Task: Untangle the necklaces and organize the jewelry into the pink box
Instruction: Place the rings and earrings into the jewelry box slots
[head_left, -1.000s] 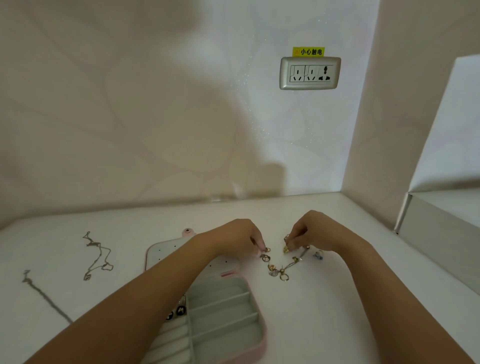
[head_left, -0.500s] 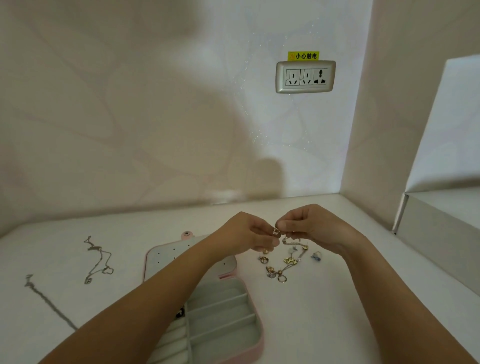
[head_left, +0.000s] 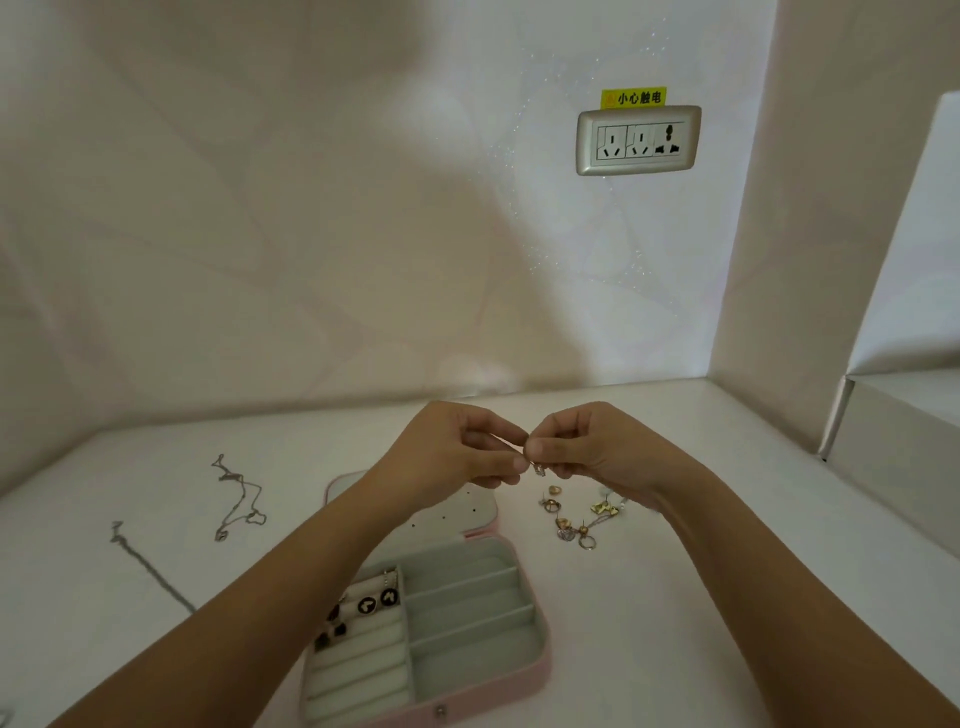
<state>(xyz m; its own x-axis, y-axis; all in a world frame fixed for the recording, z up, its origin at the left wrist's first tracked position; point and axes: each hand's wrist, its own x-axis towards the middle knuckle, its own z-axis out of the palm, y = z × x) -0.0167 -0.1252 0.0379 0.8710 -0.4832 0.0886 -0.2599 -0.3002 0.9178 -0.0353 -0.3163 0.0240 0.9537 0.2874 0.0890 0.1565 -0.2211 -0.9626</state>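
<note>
Item: small earring (head_left: 538, 469), pinched between our left hand (head_left: 457, 457) and right hand (head_left: 592, 447), both grips clamped on it above the bench (head_left: 727, 571); risk: slipping into the loose jewelry (head_left: 574, 519) right of the pink box (head_left: 537, 670).

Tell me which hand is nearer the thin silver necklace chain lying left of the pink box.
Left. The left hand is up right of the chain; the right hand lies farther right.

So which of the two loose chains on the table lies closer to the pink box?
The thin crumpled silvery chain, lying bunched in loops; the darker straight chain stretches farther left of the pink box.
</note>
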